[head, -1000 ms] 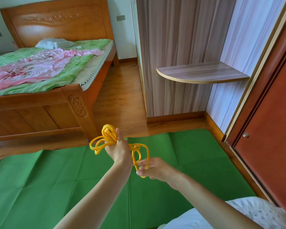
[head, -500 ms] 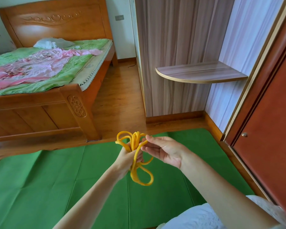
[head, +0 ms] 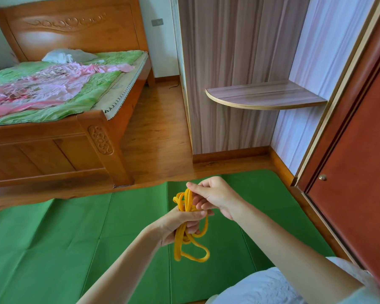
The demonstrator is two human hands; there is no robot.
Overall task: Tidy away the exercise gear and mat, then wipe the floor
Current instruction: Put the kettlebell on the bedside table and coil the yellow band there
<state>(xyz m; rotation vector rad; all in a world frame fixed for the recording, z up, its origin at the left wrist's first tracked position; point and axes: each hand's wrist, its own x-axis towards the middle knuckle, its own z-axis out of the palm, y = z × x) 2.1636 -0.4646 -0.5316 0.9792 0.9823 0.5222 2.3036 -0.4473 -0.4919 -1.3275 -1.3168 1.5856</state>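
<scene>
**Both hands on the yellow band above the green mat**

I see my left hand (head: 180,224) closed around the middle of a bundled yellow band (head: 185,233). The fingers are curled tight around the strands, so the bundle is held upright in front of me. Some loops stand out above the fist, and longer loops hang below it in the air, not touching anything under them.

My right hand (head: 215,195) is just beside the left one, a little higher. Its thumb and first fingers pinch the upper loops of the band, and the other fingers are bent near the bundle.

Under both hands the green mat (head: 64,244) lies flat and unfolded on the wooden floor (head: 158,137), with fold lines showing across it. Its far edge is near the foot of the wooden bed (head: 59,137), which stands at the left with green and pink covers. At the right is a brown door (head: 358,172), and a curved shelf (head: 263,97) sticks out from the striped wardrobe panel behind the mat.
</scene>
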